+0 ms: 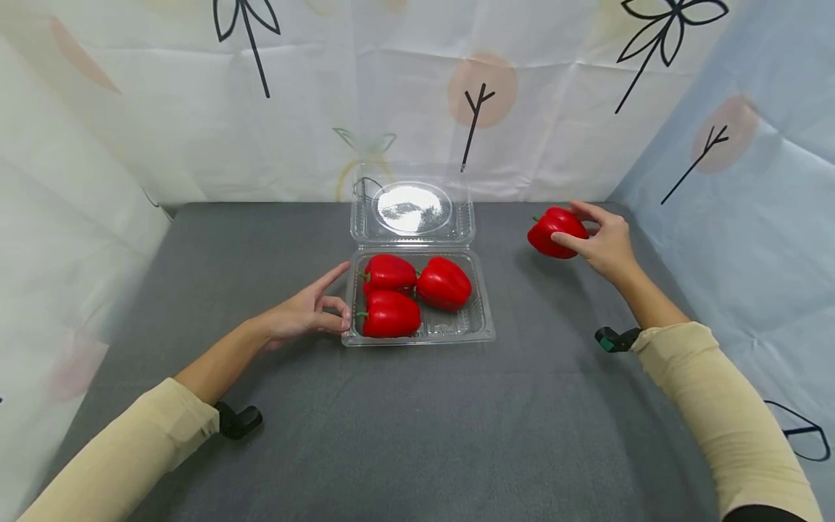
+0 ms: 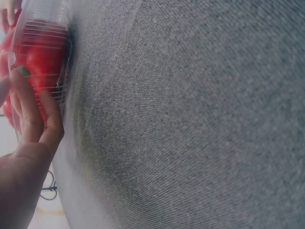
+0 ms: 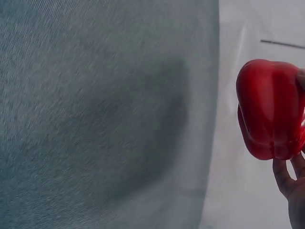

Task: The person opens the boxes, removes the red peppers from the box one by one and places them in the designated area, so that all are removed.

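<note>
1. Left hand (image 1: 304, 312): on the head view I find it nearest to me, at the left edge of the clear container (image 1: 459, 330). It holds the rim between thumb and bent fingers; the index finger stretches along the same side.
2. Container: I read it as resting on the grey surface (image 1: 417, 424), its base between the two hands. Inside lie three red peppers: a near-left pepper (image 1: 394, 316), a far-left pepper (image 1: 389, 272) touching it, and a right-side pepper (image 1: 446, 284) close beside them. The ribbed floor shows at the near right corner.
3. Right hand (image 1: 607, 245): I see it gripping the held pepper (image 1: 554, 233), thumb on the near side and fingers on the far side.
4. Key relation: the held pepper is above the surface, to the right of the container's base and slightly beyond its middle. Its long axis runs roughly sideways, stem end leftward, facing the container. The right hand has it; the left hand is well apart, across the base.
5. Appearance: the held pepper is glossy, deep red, blocky and lobed, with a short green stem.
6. Lid (image 1: 412, 212): transparent, swung open along the container's far edge, before the printed curtain (image 1: 404, 87).
</note>
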### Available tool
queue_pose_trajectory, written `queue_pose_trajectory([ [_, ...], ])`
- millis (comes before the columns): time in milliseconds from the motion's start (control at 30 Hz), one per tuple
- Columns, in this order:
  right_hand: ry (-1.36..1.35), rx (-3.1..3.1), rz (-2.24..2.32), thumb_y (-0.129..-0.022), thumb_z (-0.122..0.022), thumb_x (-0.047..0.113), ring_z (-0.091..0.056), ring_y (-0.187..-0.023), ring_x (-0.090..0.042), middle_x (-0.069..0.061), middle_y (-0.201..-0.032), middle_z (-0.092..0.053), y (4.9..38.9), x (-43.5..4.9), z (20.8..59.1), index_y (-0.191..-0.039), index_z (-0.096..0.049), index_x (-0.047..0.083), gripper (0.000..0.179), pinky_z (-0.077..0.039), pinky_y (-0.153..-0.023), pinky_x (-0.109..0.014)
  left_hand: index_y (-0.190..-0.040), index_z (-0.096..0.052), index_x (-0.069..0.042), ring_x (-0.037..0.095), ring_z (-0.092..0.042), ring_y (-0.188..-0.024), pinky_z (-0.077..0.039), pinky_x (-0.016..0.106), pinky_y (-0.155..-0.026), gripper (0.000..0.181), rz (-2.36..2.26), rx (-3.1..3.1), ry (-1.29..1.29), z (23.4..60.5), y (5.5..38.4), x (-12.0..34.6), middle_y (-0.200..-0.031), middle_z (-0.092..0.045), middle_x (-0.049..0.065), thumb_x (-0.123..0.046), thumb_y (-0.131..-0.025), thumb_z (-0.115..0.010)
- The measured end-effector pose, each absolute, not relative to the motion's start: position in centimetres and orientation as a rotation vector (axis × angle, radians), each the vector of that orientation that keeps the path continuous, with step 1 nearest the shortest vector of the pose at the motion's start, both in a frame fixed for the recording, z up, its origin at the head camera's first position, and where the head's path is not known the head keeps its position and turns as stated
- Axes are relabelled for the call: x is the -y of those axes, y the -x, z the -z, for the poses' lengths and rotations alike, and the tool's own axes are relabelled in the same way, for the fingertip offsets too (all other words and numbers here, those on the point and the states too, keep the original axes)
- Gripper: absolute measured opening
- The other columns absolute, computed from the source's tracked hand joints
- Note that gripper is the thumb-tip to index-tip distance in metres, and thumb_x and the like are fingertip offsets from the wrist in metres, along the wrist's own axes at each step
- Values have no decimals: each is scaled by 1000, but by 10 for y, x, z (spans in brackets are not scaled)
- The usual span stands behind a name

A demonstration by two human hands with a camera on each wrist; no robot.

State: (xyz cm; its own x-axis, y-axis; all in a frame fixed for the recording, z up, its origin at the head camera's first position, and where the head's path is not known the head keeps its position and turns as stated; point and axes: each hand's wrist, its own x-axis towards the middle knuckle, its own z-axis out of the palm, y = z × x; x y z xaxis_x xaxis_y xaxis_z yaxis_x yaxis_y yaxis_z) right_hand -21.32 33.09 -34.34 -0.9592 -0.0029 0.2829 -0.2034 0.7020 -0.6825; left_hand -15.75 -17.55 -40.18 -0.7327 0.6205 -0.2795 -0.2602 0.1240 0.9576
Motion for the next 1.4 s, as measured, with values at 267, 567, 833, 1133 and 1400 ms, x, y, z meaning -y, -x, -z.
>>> queue_pose_trajectory([
  [267, 66, 2680, -1117, -91, -72, 33, -49, -118, -28, -17, -138, -54, 218, -348, 362, -145, -50, 6, 65, -44, -79, -18, -160, 1, -29, 19, -64, -87, -54, 35, -90, 102, -1683, -1743, -353, 402, 158, 175, -96, -61, 8, 0, -90, -68],
  [567, 99, 2706, -1070, -92, -71, 34, -49, -121, -36, -20, -139, -54, 222, -354, 375, -145, -49, 3, 65, -48, -85, -32, -160, 0, -29, 19, -64, -86, -54, 36, -90, 101, -1693, -1737, -354, 403, 158, 176, -95, -61, 8, -1, -90, -68],
  [833, 72, 2713, -1063, -91, -72, 32, -51, -120, -37, -21, -138, -55, 221, -354, 378, -144, -49, 1, 65, -43, -78, -22, -160, 0, -29, 19, -64, -86, -53, 36, -90, 102, -1694, -1734, -356, 403, 158, 176, -95, -62, 8, -1, -90, -68],
  [1133, 195, 2736, -1048, -93, -68, 34, -42, -129, -39, -24, -142, -50, 219, -361, 385, -147, -44, -1, 68, -45, -96, -53, -160, 0, -29, 19, -64, -86, -53, 36, -90, 102, -1693, -1733, -356, 403, 157, 176, -95, -61, 8, 0, -90, -68],
  [1400, 199, 2836, -1038, -95, -64, 42, -39, -130, -46, -29, -145, -42, 216, -369, 390, -150, -38, -2, 75, -45, -96, -61, -160, 1, -29, 19, -64, -85, -54, 36, -90, 102, -1698, -1728, -357, 403, 158, 176, -94, -61, 8, 1, -90, -67],
])
